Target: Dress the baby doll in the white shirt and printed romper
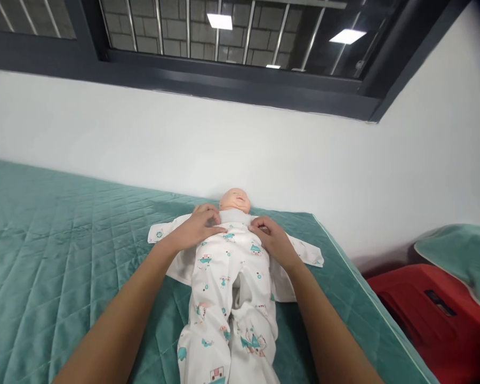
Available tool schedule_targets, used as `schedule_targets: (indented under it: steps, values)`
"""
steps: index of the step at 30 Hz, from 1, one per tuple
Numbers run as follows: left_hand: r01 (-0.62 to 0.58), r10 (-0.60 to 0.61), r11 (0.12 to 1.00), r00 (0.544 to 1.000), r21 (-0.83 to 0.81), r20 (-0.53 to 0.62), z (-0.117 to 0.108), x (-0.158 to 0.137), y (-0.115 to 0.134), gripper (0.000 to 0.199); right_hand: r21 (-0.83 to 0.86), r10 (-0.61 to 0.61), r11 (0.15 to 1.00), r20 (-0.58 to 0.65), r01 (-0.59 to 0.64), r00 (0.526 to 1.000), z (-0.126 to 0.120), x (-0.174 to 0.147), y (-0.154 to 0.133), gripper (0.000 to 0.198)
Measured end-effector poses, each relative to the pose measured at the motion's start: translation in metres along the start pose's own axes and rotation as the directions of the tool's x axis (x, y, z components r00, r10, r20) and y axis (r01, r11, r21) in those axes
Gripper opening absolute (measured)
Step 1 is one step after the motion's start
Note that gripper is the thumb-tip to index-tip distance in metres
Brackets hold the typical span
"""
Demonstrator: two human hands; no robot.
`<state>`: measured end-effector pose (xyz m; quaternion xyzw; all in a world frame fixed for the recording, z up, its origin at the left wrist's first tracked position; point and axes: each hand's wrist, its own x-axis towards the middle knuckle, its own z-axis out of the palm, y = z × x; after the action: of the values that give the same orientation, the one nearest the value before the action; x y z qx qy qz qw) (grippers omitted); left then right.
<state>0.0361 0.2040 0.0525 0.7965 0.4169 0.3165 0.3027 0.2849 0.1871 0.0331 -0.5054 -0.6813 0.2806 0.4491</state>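
A baby doll (235, 199) lies on its back on the quilted green cover, its head close to the wall. White printed baby pants (224, 266) lie over its front, with the plain white waistband (235, 217) up near the doll's neck. Beneath them a white baby top (307, 250) spreads out, both sleeves stretched sideways. My left hand (203, 223) is closed at the left end of the waistband, thumb on the printed cloth. At the right end my right hand (269, 234) pinches the pants' upper edge. The doll's body is hidden under the clothes.
The green quilted cover (64, 256) spreads far to the left, its piped edge running down on the right. Beyond that edge stands a red plastic object (432, 314), partly under green cloth (464, 261). A white wall (184, 138) and a dark-framed barred window (240, 74) rise behind.
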Motion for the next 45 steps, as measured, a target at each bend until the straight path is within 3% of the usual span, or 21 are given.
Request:
schedule_targets:
  steps: [8,12,20,28,36,45]
  values:
    - [0.01,-0.011,1.0,0.997,0.012,0.079,0.002,0.001,0.004,0.028,-0.11,-0.098,0.986,0.213,0.123,0.972,-0.014,0.002,-0.003,0.025]
    - [-0.023,0.024,1.0,0.996,-0.016,0.084,0.002,0.0,0.009,0.024,-0.128,-0.126,0.979,0.253,0.162,0.959,-0.015,0.001,-0.002,0.024]
    - [-0.038,0.038,0.999,0.999,0.021,0.016,0.007,0.0,0.007,0.019,0.03,-0.031,0.999,0.119,0.028,0.992,-0.005,0.0,0.002,0.023]
    - [-0.124,0.129,0.99,0.989,0.068,-0.073,0.016,-0.001,0.005,0.015,-0.119,-0.044,0.991,0.159,0.064,0.986,-0.005,-0.001,-0.001,0.019]
    - [0.004,-0.004,1.0,0.995,-0.004,-0.098,0.018,0.009,-0.004,0.019,-0.147,-0.125,0.977,0.182,0.153,0.975,0.002,0.011,0.002,0.028]
    - [0.121,-0.106,0.992,0.95,0.032,-0.292,0.024,0.04,-0.028,0.019,-0.272,0.005,0.962,-0.004,-0.006,1.0,0.017,0.039,0.016,0.029]
